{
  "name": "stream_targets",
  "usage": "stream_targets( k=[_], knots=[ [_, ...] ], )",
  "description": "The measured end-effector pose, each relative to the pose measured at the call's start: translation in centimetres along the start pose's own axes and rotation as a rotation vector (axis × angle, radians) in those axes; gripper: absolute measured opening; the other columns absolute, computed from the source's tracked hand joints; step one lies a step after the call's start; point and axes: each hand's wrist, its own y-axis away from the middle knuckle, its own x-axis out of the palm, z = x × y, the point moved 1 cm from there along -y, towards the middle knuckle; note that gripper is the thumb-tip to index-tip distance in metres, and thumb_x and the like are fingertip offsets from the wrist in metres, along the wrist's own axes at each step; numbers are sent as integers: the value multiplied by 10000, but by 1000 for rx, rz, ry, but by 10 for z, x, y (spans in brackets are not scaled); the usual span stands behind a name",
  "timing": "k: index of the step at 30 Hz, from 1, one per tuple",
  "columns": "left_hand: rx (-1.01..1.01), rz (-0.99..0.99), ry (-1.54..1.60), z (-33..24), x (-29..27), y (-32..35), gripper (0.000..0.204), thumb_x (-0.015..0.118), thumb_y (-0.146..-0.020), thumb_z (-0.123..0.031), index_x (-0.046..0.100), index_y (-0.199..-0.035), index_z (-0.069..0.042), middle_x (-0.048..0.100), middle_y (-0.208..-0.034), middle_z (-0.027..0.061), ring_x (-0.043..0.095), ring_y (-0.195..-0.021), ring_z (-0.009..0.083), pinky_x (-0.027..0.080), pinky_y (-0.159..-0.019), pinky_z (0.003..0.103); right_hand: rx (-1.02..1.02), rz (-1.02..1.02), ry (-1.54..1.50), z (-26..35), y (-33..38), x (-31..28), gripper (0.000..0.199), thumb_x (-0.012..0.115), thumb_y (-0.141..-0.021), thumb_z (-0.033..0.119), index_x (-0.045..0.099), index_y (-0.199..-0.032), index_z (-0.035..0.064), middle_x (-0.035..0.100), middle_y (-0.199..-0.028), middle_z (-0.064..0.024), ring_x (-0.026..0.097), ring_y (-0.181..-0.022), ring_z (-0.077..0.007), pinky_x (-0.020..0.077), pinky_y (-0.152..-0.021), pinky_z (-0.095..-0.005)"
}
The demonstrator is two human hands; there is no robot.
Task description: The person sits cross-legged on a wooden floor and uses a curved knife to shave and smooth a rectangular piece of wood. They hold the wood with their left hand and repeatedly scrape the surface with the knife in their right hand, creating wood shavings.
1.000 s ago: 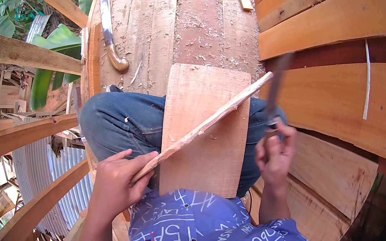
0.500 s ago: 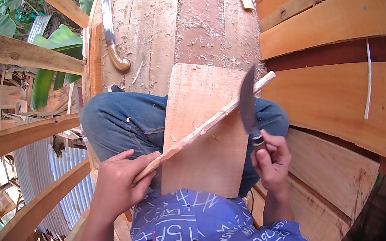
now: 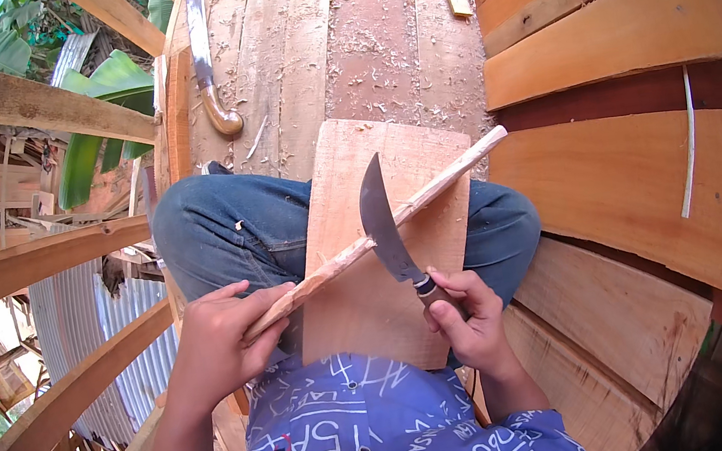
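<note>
Cream-coloured, slender wooden stick (image 3: 451, 175): paring judged well advanced

Left hand (image 3: 226, 334): fingers closed on its lower end. Right hand (image 3: 472, 312): fingers wrapped round a curved, dark-handled steel knife (image 3: 390, 235), blade crossing the stick. Flat, tan rectangular board (image 3: 366, 318) beneath. Most length appears pared; raised slivers (image 3: 371, 243) remain.

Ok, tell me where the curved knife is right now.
In the head view, the curved knife is just right of centre, gripped in the right hand, its blade crossing the pale stick over the flat board.
</note>
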Motion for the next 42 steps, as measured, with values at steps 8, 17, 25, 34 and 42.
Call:
stream_targets(
  k=[8,17,25,34,42],
  knots=[
    [-38,29,-4,-4,-3,1,388,721,-728,-75,715,-1113,-119,715,-802,96,683,-669,260,520,-945,456,-40,-105,-124,-3,0,-4,300,646,-899,9,606,-1195,-18,685,-853,-100,627,-669,-104,489,-617,-224],
    [-40,7,-55,-16,4,7,389,727,-714,-45,709,-1101,-87,724,-862,98,700,-739,249,517,-944,470,55,-373,-245,10,0,-32,375,557,-997,247,452,-1288,34,558,-700,-48,472,-499,-67,298,-365,-177],
    [43,-13,-183,-34,22,21,527,676,-665,-4,661,-1187,-71,721,-954,139,701,-848,266,515,-934,482,174,-106,75,30,22,-21,331,503,-1026,241,446,-1297,60,530,-692,-17,501,-613,-53,308,-392,-163],
    [6,-60,-178,-38,22,19,361,709,-722,-21,707,-1079,-67,722,-855,120,697,-724,277,542,-897,491,175,-284,-9,31,43,-15,377,566,-978,100,445,-1327,24,657,-916,-95,611,-730,-107,457,-606,-222],
    [7,-6,-170,-33,21,21,537,670,-655,7,669,-1182,-93,728,-966,117,707,-851,250,521,-940,476,136,-301,-44,16,36,-19,336,547,-984,101,468,-1304,38,567,-801,-57,500,-653,-93,362,-586,-224]
  ],
)
